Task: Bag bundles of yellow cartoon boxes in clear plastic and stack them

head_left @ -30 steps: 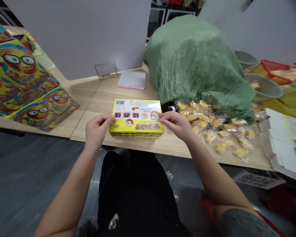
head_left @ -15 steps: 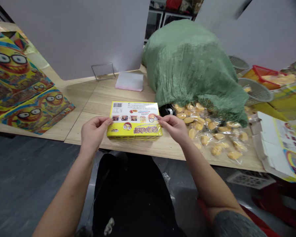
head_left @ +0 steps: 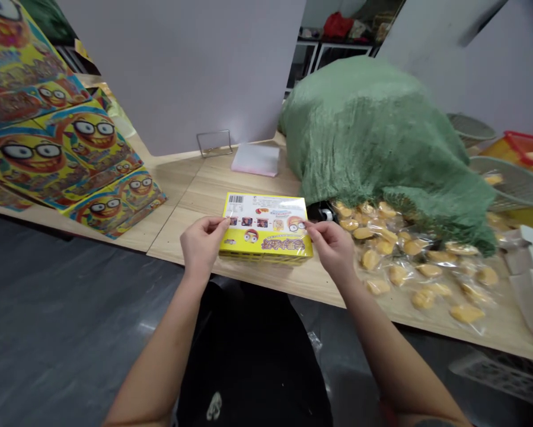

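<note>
A yellow and white printed box with a glossy surface lies at the table's front edge, in front of my body. My left hand pinches the box's left side between thumb and fingers. At the opposite side, my right hand has its thumb and fingertips closed on the box's right edge. To the right of it, many yellow pieces in clear wrappers are spread on the wood, spilling from a large green sack.
Stacked cartoon-face boxes stand at the left. Behind the box are a stack of clear sheets and a wire stand. A black tape dispenser sits by the sack. Grey baskets and an open white carton are at the right.
The view has turned left, so everything sits further right in the picture and more of the stacked boxes shows. Both hands remain at the box's sides.
</note>
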### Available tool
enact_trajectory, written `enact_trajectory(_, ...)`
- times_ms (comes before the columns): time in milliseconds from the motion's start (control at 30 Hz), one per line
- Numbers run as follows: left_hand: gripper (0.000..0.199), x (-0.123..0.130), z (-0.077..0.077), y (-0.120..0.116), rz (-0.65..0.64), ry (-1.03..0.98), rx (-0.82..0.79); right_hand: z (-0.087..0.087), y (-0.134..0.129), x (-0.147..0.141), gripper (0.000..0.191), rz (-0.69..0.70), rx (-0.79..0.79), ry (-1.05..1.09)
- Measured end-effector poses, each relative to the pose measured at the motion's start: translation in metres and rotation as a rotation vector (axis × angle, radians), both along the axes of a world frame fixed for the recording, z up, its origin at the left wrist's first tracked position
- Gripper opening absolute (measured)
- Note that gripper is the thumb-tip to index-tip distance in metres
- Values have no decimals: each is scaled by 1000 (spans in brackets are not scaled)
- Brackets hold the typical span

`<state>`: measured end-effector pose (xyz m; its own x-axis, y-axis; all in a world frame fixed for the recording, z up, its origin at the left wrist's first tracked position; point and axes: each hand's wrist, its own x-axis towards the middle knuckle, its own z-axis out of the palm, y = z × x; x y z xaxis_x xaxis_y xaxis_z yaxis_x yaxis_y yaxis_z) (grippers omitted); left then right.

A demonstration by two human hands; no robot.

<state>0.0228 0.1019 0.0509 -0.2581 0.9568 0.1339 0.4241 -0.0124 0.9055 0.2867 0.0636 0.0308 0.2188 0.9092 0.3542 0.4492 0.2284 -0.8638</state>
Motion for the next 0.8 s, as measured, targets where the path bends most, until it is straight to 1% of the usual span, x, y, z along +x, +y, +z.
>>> enact_trajectory(167,25,8,-2,-5,11,121,126,-1,-1,-5,14,-55,67,-68)
enact_trajectory(300,23,13,-2,-8,39,290,241,-1,0,-7,14,-63,102,-102)
enact_trajectory(333,22,12,-1,-8,40,305,242,0,0,-7,14,-69,113,-116)
enact_trajectory(400,22,9,1,-5,23,273,204,0,0,-7,13,-79,139,-148)
enact_trajectory(567,20,-10,5,15,-134,264,72,3,2,-6,13,-112,196,-268)
enact_trajectory(667,22,-20,6,24,-205,208,-11,3,2,-4,13,-123,206,-297)
enact_trajectory(733,22,-21,7,26,-224,215,18,3,2,-2,13,-126,200,-296)
enact_trajectory(800,21,-19,9,24,-223,254,100,3,3,-1,13,-119,185,-295)
